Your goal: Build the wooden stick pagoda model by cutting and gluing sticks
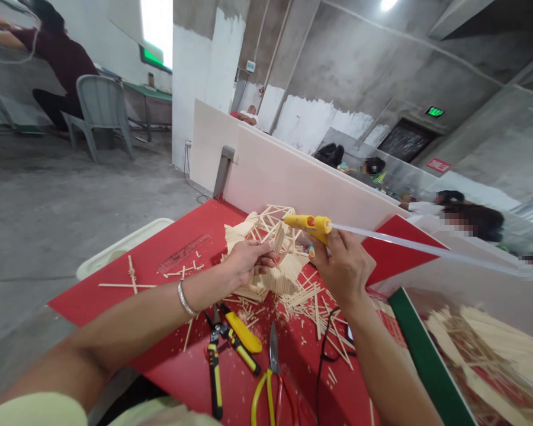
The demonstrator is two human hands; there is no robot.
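Observation:
My left hand (247, 260) is closed on a model built of thin wooden sticks (270, 248), gripping it at its left side above the red table (169, 355). My right hand (344, 266) is wrapped round a yellow glue gun (308, 225), whose nozzle points left at the top of the stick model. A long clear glue stick (426, 249) juts out of the gun's back to the right. A silver bangle (185, 299) sits on my left wrist. Loose sticks (320, 307) lie scattered under both hands.
Yellow-handled pliers (215, 367), a yellow cutter (242, 331) and snips (270, 378) lie near the front edge. A red ruler (182, 253) and crossed sticks (131, 278) lie at left. A black cord (324, 355) runs down. A white partition (293, 183) stands behind; other people sit beyond it and at far left.

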